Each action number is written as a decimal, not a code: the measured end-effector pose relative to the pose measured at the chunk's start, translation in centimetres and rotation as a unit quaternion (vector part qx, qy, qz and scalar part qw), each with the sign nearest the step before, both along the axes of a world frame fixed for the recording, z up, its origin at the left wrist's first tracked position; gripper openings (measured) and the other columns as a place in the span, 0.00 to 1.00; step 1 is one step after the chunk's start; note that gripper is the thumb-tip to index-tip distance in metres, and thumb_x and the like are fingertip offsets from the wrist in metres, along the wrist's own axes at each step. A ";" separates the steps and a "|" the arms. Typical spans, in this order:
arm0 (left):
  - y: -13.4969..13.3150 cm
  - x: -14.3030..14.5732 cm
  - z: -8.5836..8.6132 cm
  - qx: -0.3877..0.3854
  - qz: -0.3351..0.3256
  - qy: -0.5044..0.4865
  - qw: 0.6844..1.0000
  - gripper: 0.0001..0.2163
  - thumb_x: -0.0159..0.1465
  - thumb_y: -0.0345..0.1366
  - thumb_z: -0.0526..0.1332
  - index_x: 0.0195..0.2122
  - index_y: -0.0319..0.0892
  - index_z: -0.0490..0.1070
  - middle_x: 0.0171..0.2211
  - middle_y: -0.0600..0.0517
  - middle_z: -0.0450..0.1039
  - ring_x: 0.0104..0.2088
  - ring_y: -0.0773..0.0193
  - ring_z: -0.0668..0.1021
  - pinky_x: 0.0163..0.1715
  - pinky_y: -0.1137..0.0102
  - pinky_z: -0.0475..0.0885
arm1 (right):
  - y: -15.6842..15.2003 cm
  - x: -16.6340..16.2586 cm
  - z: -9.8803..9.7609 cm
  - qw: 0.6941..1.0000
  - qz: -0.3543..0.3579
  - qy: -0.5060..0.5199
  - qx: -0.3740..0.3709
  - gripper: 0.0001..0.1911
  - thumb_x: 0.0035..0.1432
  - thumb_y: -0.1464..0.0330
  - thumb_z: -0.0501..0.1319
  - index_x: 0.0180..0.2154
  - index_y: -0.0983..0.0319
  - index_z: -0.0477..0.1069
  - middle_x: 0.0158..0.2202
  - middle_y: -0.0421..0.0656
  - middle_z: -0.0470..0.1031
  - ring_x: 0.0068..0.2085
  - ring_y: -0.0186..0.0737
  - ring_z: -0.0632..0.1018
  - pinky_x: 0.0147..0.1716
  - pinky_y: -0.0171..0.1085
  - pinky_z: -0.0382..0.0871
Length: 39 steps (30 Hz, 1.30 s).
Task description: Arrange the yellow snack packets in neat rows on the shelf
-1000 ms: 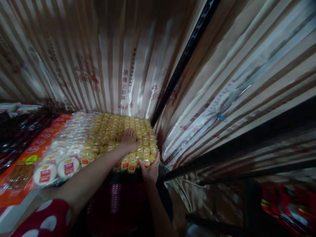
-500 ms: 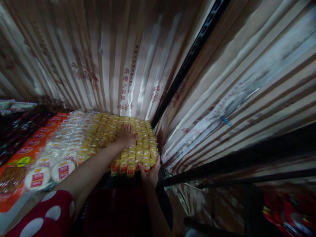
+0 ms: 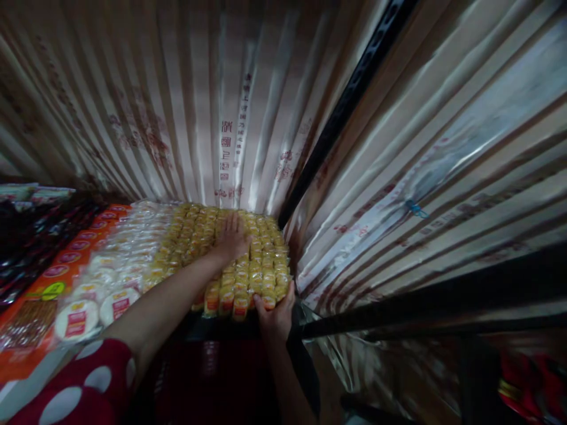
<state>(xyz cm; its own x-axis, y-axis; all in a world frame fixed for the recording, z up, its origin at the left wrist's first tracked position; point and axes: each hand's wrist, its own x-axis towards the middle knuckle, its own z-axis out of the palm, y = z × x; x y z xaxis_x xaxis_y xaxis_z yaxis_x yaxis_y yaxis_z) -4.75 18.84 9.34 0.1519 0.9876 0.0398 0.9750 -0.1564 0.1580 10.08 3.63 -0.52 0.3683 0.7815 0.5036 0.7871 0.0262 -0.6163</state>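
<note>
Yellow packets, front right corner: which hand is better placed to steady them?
Probably the right hand: it touches that corner of the yellow packets, thumb at the front, fingers by the right side. The left hand lies farther back, on top.

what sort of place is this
Probably a shop or market stall with packaged food: rows of small yellow clear-wrapped packets, round white clear-wrapped packets with red labels and flat orange printed packaging lie side by side.
</note>
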 end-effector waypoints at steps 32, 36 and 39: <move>-25.7 -0.7 -9.8 0.174 -0.118 -0.136 0.968 0.25 0.57 0.19 0.45 0.58 0.33 0.58 0.61 0.37 0.55 0.64 0.54 0.55 0.59 0.57 0.61 | -0.3 -0.4 0.9 0.998 0.009 0.035 -0.054 0.53 0.48 0.47 0.59 0.64 0.68 0.38 0.62 0.60 0.50 0.61 0.58 0.58 0.54 0.51 0.59; -24.6 -0.4 -10.3 0.155 -0.099 -0.133 0.974 0.28 0.56 0.19 0.46 0.60 0.32 0.55 0.61 0.37 0.56 0.63 0.55 0.59 0.58 0.57 0.62 | -0.4 -0.4 1.0 0.998 0.021 0.037 -0.049 0.54 0.48 0.47 0.59 0.64 0.69 0.37 0.62 0.60 0.50 0.61 0.57 0.58 0.55 0.50 0.58; -23.8 -0.1 -9.9 0.138 -0.084 -0.129 0.978 0.30 0.55 0.19 0.45 0.61 0.32 0.53 0.62 0.38 0.55 0.63 0.55 0.58 0.58 0.58 0.62 | -0.4 -0.3 1.0 0.998 0.028 0.040 -0.047 0.56 0.47 0.46 0.60 0.64 0.69 0.36 0.62 0.61 0.50 0.62 0.56 0.57 0.56 0.51 0.57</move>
<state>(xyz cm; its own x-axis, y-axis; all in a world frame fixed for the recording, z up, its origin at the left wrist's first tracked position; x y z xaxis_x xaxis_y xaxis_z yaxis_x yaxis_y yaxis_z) -4.82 -4.93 -0.57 0.2618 0.8955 0.3600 0.8646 -0.3833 0.3247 9.76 3.24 0.49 0.3583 0.8447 0.3975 0.7347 0.0076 -0.6783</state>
